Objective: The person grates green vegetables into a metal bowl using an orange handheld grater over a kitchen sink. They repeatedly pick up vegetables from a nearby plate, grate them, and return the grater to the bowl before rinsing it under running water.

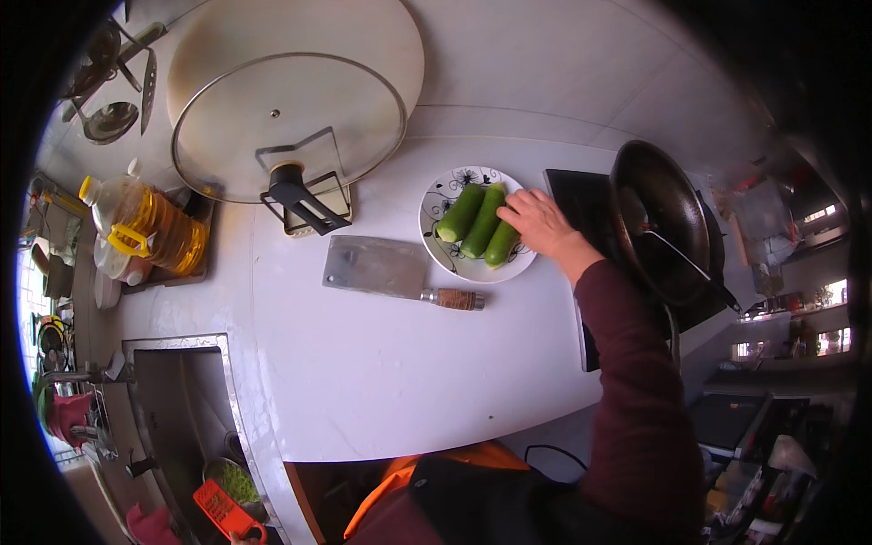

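On a white plate with a black floral pattern [477,274] lie three green zucchini pieces [482,221], side by side. My right hand [538,216] reaches over the plate's right rim, its fingers curled on the upper part of the rightmost zucchini [501,246]. At the bottom edge of the view, only fingertips of my left hand [240,539] show, around the handle end of an orange-red grater [219,507]. The grater is tilted beside a bowl of green shreds [238,485] in the sink. A cleaver [378,267] with a wrapped handle lies flat left of the plate.
A wok [657,231] with a ladle in it sits on the black cooktop [575,197] at right. A glass lid [289,129] leans in a stand before a round board [381,41]. Oil jugs [160,225] stand at left, above the sink [174,402].
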A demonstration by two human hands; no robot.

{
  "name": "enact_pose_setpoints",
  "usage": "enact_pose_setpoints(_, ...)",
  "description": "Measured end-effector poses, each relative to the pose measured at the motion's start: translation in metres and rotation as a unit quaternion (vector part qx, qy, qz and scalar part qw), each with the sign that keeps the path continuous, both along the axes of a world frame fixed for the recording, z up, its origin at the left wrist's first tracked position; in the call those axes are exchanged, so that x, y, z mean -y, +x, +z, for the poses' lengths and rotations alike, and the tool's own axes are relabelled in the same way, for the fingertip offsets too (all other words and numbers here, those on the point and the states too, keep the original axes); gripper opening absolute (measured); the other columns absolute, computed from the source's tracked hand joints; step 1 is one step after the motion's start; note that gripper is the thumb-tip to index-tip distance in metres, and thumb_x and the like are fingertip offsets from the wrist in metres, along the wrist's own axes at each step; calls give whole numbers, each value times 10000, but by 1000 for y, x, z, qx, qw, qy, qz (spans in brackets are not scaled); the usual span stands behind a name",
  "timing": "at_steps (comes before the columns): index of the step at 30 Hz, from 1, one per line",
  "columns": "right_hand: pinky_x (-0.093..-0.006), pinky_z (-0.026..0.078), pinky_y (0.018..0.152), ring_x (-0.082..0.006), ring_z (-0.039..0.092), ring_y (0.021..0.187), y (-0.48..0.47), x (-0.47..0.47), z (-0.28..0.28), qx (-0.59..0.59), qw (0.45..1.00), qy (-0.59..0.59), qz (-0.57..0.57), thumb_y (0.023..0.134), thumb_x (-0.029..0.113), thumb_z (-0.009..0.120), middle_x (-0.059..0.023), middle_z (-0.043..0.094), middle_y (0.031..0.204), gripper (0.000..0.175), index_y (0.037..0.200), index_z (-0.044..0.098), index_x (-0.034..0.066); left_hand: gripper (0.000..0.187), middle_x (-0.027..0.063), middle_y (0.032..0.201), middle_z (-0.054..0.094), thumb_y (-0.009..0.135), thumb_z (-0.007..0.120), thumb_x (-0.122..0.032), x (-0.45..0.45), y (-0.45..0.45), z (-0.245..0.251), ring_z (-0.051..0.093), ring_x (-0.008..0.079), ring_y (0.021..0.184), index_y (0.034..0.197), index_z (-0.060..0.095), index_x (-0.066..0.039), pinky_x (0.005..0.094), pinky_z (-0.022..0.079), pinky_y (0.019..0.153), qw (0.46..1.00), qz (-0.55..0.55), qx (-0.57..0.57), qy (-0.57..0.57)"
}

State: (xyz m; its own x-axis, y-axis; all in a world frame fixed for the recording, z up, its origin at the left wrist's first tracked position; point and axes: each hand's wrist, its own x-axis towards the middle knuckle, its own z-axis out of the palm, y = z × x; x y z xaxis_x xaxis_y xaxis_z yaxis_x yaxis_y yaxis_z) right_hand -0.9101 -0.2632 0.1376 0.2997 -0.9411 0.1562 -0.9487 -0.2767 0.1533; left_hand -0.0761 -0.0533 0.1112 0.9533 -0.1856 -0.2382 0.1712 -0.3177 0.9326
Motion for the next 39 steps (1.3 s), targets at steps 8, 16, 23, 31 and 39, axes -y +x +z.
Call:
enact_pose_setpoints(8, -378, 479, 876, -290, 574, 1031, 23, -18, 73, 203, 969, -16, -136, 689, 29, 689, -104, 607, 1056, 408, 1081, 585, 72, 138, -11, 654, 532, 927, 560, -183, -14, -16, -5, 365, 76, 436, 820, 590, -101, 238, 265, 401, 1000, 9, -24, -11)
enact_pose_setpoints(16, -335, 483, 900, -172, 621, 977, 142, 9, 82, 543, 828, 141, -14, 766, 108, 723, -96, 649, 1055, 431, 1149, 561, -7, 131, -38, 622, 492, 904, 600, -166, -17, -28, -12, 328, 50, 428, 793, 556, -115, 225, 208, 387, 995, 21, -59, -80)
enact_pose_setpoints(23, -287, 459, 865, -121, 593, 912, 338, 46, 89, 615, 710, 326, 109, 730, 53, 670, -24, 644, 986, 409, 1131, 593, 29, 71, -16, 731, 574, 932, 578, -126, -41, -13, -18, 447, 49, 515, 919, 588, -57, 204, 285, 425, 988, 9, -53, -145)
enact_pose_setpoints(31, -290, 466, 788, -184, 586, 878, 545, 25, 66, 508, 717, 353, 320, 674, 2, 697, -67, 617, 973, 452, 1114, 604, 40, 87, -66, 684, 489, 927, 599, -107, -44, -24, -5, 363, 15, 546, 873, 591, -38, 196, 274, 473, 991, 28, -34, -129)
enact_pose_setpoints(39, -298, 482, 773, -232, 607, 879, 644, 7, 48, 436, 709, 377, 407, 653, -7, 695, -99, 618, 960, 467, 1110, 610, 39, 116, -58, 610, 464, 944, 584, -125, -49, -14, 6, 302, 3, 433, 852, 552, -60, 189, 214, 392, 985, 65, -44, -155)
